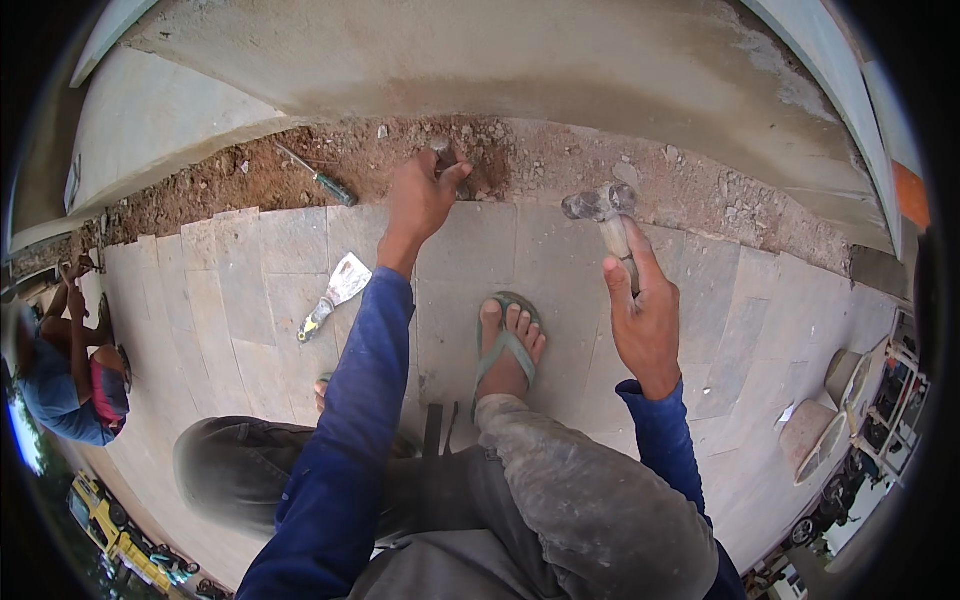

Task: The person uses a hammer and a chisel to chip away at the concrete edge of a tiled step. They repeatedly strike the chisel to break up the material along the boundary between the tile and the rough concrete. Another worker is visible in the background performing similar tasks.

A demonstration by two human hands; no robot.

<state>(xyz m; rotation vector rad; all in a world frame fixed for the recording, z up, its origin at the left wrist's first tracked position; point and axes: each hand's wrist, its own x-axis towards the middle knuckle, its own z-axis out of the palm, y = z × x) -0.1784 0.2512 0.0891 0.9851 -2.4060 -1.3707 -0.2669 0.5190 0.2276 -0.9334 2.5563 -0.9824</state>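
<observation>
My left hand is closed round an upright metal chisel at the dug strip of soil and rubble, along the edge of the paving. My right hand grips the handle of a hammer, its dusty metal head over the right part of that strip. A green-handled screwdriver lies in the soil left of my left hand. A putty knife with a whitened blade lies on the paving, left of my left forearm.
A concrete wall face curves above the strip. At far left a co-worker crouches by the same edge, beyond reach. At right are buckets and parked motorbikes; a yellow vehicle stands at lower left. My sandalled foot is between my hands.
</observation>
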